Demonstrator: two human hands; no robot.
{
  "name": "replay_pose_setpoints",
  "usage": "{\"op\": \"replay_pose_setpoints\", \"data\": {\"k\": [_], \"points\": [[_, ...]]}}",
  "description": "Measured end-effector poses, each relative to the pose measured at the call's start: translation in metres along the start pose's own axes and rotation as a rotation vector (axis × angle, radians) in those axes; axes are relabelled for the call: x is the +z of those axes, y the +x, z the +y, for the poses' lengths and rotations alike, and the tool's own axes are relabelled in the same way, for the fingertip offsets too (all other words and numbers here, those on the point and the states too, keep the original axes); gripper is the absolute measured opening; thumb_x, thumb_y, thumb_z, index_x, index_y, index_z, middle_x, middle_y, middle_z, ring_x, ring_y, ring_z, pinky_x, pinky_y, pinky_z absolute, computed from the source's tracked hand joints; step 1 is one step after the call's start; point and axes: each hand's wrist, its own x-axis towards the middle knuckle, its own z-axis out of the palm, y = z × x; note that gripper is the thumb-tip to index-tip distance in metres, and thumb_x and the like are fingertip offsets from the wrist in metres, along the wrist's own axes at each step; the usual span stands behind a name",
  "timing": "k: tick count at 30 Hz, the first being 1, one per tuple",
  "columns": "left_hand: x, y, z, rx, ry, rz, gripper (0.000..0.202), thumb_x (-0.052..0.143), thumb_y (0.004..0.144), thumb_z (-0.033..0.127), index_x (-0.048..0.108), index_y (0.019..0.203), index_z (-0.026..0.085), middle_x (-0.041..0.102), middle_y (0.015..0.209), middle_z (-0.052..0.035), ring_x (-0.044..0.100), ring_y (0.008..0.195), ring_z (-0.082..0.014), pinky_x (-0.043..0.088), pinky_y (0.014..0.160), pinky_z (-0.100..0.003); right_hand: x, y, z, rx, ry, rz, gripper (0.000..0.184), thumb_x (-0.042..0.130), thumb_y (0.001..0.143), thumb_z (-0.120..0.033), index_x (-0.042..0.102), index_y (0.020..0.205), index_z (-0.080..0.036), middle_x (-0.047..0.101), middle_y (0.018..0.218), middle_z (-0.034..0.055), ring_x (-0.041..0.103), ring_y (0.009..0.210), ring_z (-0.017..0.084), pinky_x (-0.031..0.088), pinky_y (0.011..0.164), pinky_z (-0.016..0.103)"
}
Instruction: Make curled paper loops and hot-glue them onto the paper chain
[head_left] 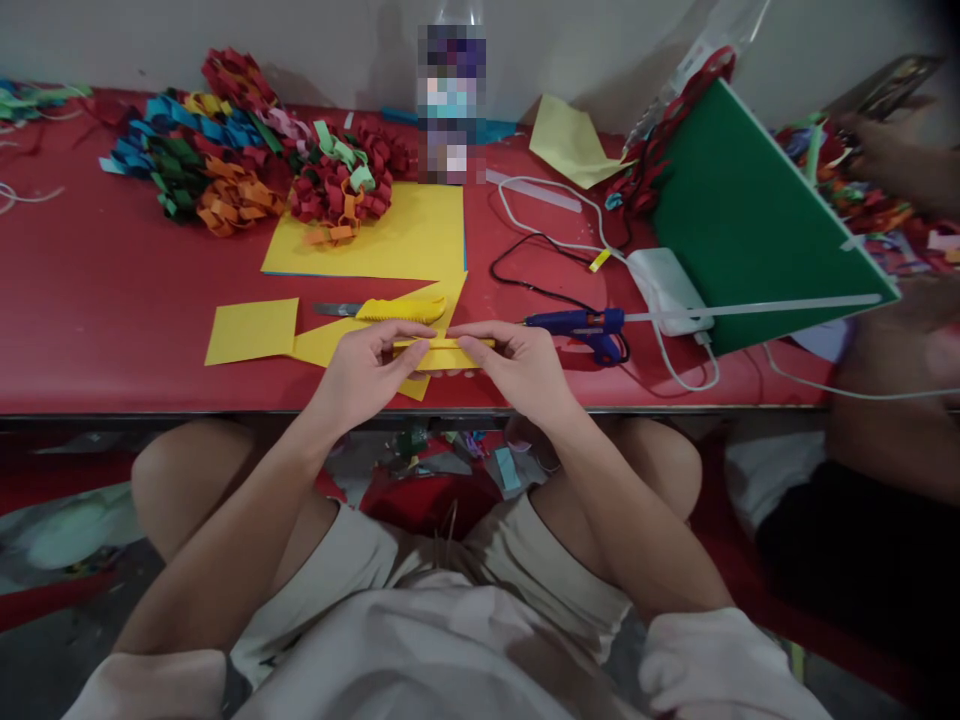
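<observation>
Between my two hands, near the front edge of the table, is a piece of yellow paper [448, 356] with a fold along its upper side. My left hand [375, 368] pinches its left end between thumb and fingers. The right end is pinched the same way by my right hand [523, 365]. Just beyond my left hand lies a yellow utility knife [401, 309], its blade out to the left, on other yellow paper pieces. A square of yellow paper [253, 332] rests farther left. Close to my right hand is a blue glue gun [577, 322] with a glue stick in its back.
Coloured paper chains [240, 195] are heaped at the back left beside yellow sheets [420, 235]. A green board [757, 220] leans at the right, by a white power adapter [666, 285] and loose cables. Another person's arm [900, 165] reaches in at the far right.
</observation>
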Motion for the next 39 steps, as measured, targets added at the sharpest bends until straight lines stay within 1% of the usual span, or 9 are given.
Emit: {"op": "replay_pose_setpoints", "data": {"k": [3,5,9,14,18,22,30,35,39], "points": [[0.002,0.002,-0.004,-0.140,-0.123,-0.020,0.043,0.080,0.078,0.047,0.074,0.104,0.014,0.077,0.098,-0.0091,0.075,0.070,-0.0178,0.065,0.070,-0.029,0.001,0.000,0.001,-0.016,-0.035,0.008,0.024,0.069,0.088,-0.035,0.078,0.102,-0.018,0.079,0.088,0.0045,0.074,0.071,0.017,0.062,0.067,0.029],[0.003,0.003,-0.006,-0.177,-0.144,0.000,0.044,0.083,0.075,0.048,0.075,0.102,0.014,0.077,0.096,-0.0090,0.074,0.068,-0.0176,0.066,0.070,-0.030,0.003,-0.001,0.001,-0.043,-0.100,0.024,0.023,0.068,0.089,-0.034,0.078,0.102,-0.019,0.079,0.088,0.0040,0.074,0.070,0.017,0.062,0.066,0.029],[0.007,0.004,-0.007,-0.154,-0.153,0.056,0.044,0.084,0.073,0.048,0.077,0.099,0.013,0.078,0.095,-0.0089,0.075,0.072,-0.0195,0.066,0.073,-0.033,0.004,-0.001,0.003,-0.054,-0.159,0.032,0.025,0.069,0.088,-0.035,0.079,0.103,-0.019,0.079,0.092,0.0044,0.073,0.070,0.016,0.062,0.065,0.028],[0.007,0.003,-0.002,-0.072,-0.029,0.067,0.034,0.083,0.074,0.047,0.080,0.089,0.016,0.079,0.090,-0.0063,0.074,0.076,-0.0188,0.064,0.073,-0.029,0.003,-0.003,0.001,-0.022,-0.125,-0.026,0.025,0.071,0.087,-0.038,0.079,0.097,-0.016,0.079,0.085,0.0051,0.075,0.072,0.018,0.062,0.067,0.028],[0.002,0.003,-0.002,-0.089,-0.086,-0.036,0.039,0.079,0.078,0.050,0.079,0.095,0.015,0.079,0.094,-0.0076,0.075,0.080,-0.0202,0.065,0.076,-0.031,0.001,-0.004,-0.001,-0.036,-0.107,-0.042,0.023,0.069,0.089,-0.036,0.078,0.093,-0.016,0.077,0.076,0.0039,0.075,0.068,0.018,0.061,0.064,0.027],[-0.002,0.002,-0.002,-0.177,-0.157,-0.131,0.046,0.078,0.079,0.053,0.077,0.106,0.015,0.078,0.096,-0.0083,0.076,0.074,-0.0203,0.066,0.077,-0.033,0.000,-0.003,0.002,-0.051,-0.143,-0.012,0.021,0.069,0.089,-0.035,0.080,0.093,-0.017,0.079,0.080,0.0038,0.075,0.068,0.017,0.061,0.064,0.028],[-0.001,0.000,0.004,0.026,0.120,0.043,0.040,0.073,0.083,0.056,0.079,0.090,0.017,0.078,0.088,-0.0059,0.074,0.079,-0.0200,0.064,0.071,-0.026,-0.002,-0.002,0.001,-0.005,-0.105,-0.070,0.024,0.068,0.089,-0.039,0.080,0.099,-0.019,0.079,0.082,0.0031,0.076,0.069,0.018,0.062,0.062,0.027],[0.002,-0.002,-0.001,0.029,0.090,0.061,0.040,0.071,0.085,0.055,0.078,0.094,0.017,0.077,0.090,-0.0055,0.074,0.077,-0.0194,0.065,0.071,-0.028,-0.002,-0.003,0.001,0.017,-0.085,-0.050,0.025,0.067,0.090,-0.039,0.080,0.096,-0.018,0.077,0.076,0.0028,0.075,0.064,0.017,0.061,0.059,0.026],[0.006,-0.003,-0.005,0.023,0.040,0.101,0.037,0.078,0.079,0.050,0.078,0.094,0.016,0.077,0.090,-0.0062,0.074,0.069,-0.0187,0.064,0.062,-0.026,-0.001,-0.004,0.000,-0.010,-0.127,-0.045,0.029,0.067,0.090,-0.044,0.079,0.095,-0.018,0.078,0.078,0.0037,0.076,0.065,0.018,0.059,0.059,0.025]]}}
